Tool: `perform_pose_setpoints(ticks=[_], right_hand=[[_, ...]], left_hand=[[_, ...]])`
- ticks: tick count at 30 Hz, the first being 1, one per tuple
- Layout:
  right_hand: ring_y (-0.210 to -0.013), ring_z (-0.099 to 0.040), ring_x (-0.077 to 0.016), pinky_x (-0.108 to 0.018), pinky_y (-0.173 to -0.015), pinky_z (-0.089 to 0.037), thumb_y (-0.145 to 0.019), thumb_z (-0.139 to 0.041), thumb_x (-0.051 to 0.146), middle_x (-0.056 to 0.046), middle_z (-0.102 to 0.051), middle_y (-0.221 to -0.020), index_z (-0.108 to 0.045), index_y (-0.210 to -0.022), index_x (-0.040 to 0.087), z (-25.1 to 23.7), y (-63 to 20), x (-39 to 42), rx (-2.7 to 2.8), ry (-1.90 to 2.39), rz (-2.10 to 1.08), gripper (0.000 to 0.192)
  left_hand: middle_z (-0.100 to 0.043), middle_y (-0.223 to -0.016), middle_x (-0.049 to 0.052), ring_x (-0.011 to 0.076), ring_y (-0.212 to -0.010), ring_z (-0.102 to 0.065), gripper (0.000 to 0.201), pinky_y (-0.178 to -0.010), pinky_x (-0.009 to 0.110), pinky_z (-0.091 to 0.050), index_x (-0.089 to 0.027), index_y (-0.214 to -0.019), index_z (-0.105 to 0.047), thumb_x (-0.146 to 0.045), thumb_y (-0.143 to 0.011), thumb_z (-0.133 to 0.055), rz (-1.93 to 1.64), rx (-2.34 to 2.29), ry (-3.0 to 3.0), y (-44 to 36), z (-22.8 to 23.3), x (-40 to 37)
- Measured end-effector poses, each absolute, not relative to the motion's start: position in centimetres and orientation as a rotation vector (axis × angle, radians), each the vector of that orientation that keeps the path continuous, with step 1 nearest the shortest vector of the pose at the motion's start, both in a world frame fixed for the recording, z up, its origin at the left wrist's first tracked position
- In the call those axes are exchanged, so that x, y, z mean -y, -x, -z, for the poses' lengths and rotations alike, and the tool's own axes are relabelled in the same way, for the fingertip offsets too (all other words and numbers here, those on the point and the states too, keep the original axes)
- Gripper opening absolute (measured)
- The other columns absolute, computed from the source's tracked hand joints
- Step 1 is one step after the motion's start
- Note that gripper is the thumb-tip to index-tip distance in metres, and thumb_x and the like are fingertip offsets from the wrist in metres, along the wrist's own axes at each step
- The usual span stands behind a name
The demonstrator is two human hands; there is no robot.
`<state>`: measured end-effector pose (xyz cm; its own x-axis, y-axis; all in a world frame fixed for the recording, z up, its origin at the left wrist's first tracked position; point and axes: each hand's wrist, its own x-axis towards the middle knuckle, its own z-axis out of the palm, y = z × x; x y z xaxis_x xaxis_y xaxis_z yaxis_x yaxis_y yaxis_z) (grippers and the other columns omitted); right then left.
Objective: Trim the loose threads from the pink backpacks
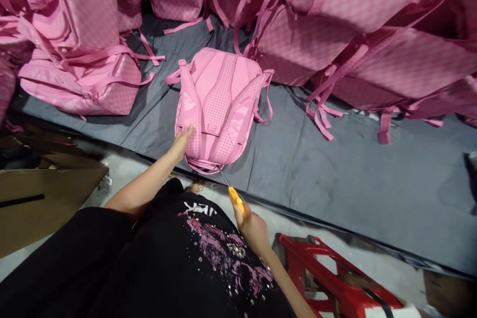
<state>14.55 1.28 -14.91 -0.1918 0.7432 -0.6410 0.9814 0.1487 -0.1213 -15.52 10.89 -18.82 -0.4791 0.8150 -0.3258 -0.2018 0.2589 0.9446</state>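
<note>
— Which way does the pink backpack (219,104) lie?

— Flat on the gray cloth (335,169), straps up, long way pointing away from you.

— And your hands?

— Your left hand (183,140) reaches out, fingers open on its near corner. Your right hand (253,228) is closed around a yellow-handled tool (235,198), tip by the bag's near edge.

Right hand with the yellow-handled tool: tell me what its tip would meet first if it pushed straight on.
The right hand aims the yellow-handled tool up and to the left. Going straight on, its thin metal tip would probably meet the bottom edge of the pink backpack first, by the loose straps there; depth is uncertain.
</note>
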Motion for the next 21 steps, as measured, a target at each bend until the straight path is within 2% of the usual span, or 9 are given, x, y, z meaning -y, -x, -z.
perform_pose_setpoints(ticks=[3, 5, 7, 10, 14, 17, 21], right_hand=[[-0.086, -0.071, -0.0250, -0.028, -0.066, -0.039, -0.104, -0.033, 0.042, -0.013, -0.075, -0.092, -0.060, -0.113, 0.016, 15.1, -12.5, -2.7, -1.976, -1.591, 0.749, 0.039], [-0.089, -0.071, -0.0265, -0.029, -0.068, -0.041, -0.103, -0.033, 0.044, -0.014, -0.075, -0.093, -0.060, -0.113, 0.015, 15.3, -11.8, -3.6, -1.966, -1.577, 0.783, 0.041], [-0.091, -0.071, -0.0271, -0.029, -0.070, -0.042, -0.103, -0.034, 0.045, -0.015, -0.075, -0.095, -0.061, -0.114, 0.015, 15.4, -11.7, -4.1, -1.966, -1.559, 0.825, 0.042], [-0.093, -0.071, -0.0269, -0.029, -0.070, -0.042, -0.103, -0.030, 0.048, -0.014, -0.074, -0.097, -0.063, -0.114, 0.017, 15.6, -12.2, -4.4, -1.974, -1.549, 0.890, 0.046], [-0.096, -0.070, -0.0242, -0.027, -0.070, -0.041, -0.103, -0.023, 0.051, -0.011, -0.074, -0.100, -0.063, -0.117, 0.019, 15.9, -12.6, -4.0, -2.006, -1.569, 0.983, 0.054], [-0.096, -0.070, -0.0224, -0.026, -0.070, -0.041, -0.103, -0.022, 0.051, -0.008, -0.075, -0.099, -0.065, -0.113, 0.020, 15.9, -12.0, -3.6, -2.039, -1.575, 1.031, 0.054], [-0.094, -0.070, -0.0222, -0.026, -0.069, -0.040, -0.103, -0.021, 0.051, -0.009, -0.075, -0.097, -0.066, -0.107, 0.019, 15.3, -10.7, -3.2, -2.092, -1.622, 0.990, 0.055]], left_hand=[[-0.020, -0.162, 0.017, 0.0332, -0.152, -0.012, 0.090, -0.124, 0.052, -0.012, -0.015, -0.152, -0.030, -0.048, -0.078, -0.071, -1.211, -1.978, -1.070, 13.9, 19.0, -7.9], [-0.010, -0.165, 0.015, 0.0345, -0.153, 0.000, 0.092, -0.122, 0.058, -0.003, -0.019, -0.155, -0.025, -0.038, -0.078, -0.072, -0.742, -2.074, -1.715, 12.8, 19.4, -6.4], [-0.015, -0.164, 0.015, 0.0365, -0.152, -0.005, 0.091, -0.120, 0.062, -0.002, -0.023, -0.156, -0.024, -0.028, -0.078, -0.071, -0.261, -1.947, -2.140, 11.8, 19.8, -6.2], [-0.027, -0.159, 0.022, 0.0377, -0.148, -0.023, 0.094, -0.121, 0.058, -0.007, -0.016, -0.157, -0.021, -0.019, -0.076, -0.070, 0.014, -1.863, -2.274, 11.3, 19.9, -7.7], [-0.041, -0.150, 0.025, 0.0369, -0.140, -0.038, 0.094, -0.120, 0.050, -0.014, -0.011, -0.153, -0.032, -0.019, -0.070, -0.074, -0.194, -1.717, -2.154, 12.4, 19.6, -9.4], [-0.053, -0.139, 0.023, 0.0351, -0.130, -0.049, 0.079, -0.116, 0.049, -0.025, -0.012, -0.147, -0.045, -0.012, -0.070, -0.066, -0.411, -1.686, -1.985, 12.6, 19.6, -10.0], [-0.071, -0.101, 0.016, 0.0308, -0.104, -0.064, 0.068, -0.104, 0.044, -0.039, -0.013, -0.135, -0.060, -0.005, -0.067, -0.055, -0.714, -1.788, -1.738, 11.2, 18.9, -11.7]])
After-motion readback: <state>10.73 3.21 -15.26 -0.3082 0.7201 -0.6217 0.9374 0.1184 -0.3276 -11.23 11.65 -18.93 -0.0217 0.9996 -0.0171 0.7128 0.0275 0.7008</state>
